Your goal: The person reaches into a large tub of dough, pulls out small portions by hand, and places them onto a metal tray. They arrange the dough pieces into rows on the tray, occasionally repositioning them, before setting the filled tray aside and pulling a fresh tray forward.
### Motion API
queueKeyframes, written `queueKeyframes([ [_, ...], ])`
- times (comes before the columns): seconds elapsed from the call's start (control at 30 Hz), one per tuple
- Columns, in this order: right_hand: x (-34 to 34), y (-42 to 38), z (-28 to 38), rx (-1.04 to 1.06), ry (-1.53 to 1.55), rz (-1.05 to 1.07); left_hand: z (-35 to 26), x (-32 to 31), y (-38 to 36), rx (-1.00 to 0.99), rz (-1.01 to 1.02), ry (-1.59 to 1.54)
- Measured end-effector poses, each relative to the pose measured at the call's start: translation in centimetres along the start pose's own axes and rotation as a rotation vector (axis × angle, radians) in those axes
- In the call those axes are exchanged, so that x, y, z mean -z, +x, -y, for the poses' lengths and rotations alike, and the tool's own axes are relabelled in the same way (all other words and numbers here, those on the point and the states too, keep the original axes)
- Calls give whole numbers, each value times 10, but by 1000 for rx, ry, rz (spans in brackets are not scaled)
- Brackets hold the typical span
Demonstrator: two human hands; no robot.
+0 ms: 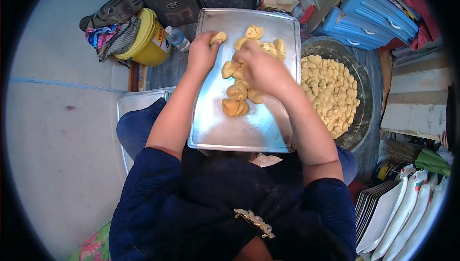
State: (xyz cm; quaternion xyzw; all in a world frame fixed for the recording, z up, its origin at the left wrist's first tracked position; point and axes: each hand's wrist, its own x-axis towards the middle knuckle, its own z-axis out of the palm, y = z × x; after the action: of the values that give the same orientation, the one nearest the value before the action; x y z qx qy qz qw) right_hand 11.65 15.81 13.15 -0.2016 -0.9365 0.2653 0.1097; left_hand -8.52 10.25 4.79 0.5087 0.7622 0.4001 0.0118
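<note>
A metal baking tray (225, 136) rests across my lap, with several yellow-brown dough pieces (237, 91) bunched on its middle and right part. Near the tray's upper left edge, my left hand (203, 49) is closed around one small dough piece (218, 37). Over the pile, my right hand (263, 67) is slightly blurred, its fingers curled in and bent downward among the dough pieces. Whatever its fingertips grip is hidden.
A dark round basin (366, 93) full of dough lumps (330, 93) stands at the right. A yellow bucket (153, 45) and water bottle (177, 39) are at the upper left. Blue plastic drawers (369, 14) are at the upper right; another tray (125, 107) lies at my left.
</note>
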Motion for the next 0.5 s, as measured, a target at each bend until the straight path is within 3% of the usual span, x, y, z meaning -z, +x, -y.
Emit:
queueKeyframes([
  [0.1, -7, 48, -51, 53, -133, -140, 1, -5, 17, 68, -34, 3],
  [0.2, -18, 76, -81, 203, -405, -157, 19, -14, 30, -113, -171, -34],
  [0.27, -4, 88, -75, -22, -229, 199, 30, -17, 26, -58, -152, -74],
  [0.3, -7, 96, -83, -19, -231, 204, 30, -17, 24, 1, -130, -111],
  [0.4, -20, 118, -104, -202, 484, -252, 28, -24, 24, -50, -149, -39],
  [0.43, -27, 123, -101, -198, 485, -247, 28, -24, 24, -46, -154, -37],
  [0.5, -41, 129, -89, -105, 136, -525, 27, -24, 27, 4, -151, 13],
])
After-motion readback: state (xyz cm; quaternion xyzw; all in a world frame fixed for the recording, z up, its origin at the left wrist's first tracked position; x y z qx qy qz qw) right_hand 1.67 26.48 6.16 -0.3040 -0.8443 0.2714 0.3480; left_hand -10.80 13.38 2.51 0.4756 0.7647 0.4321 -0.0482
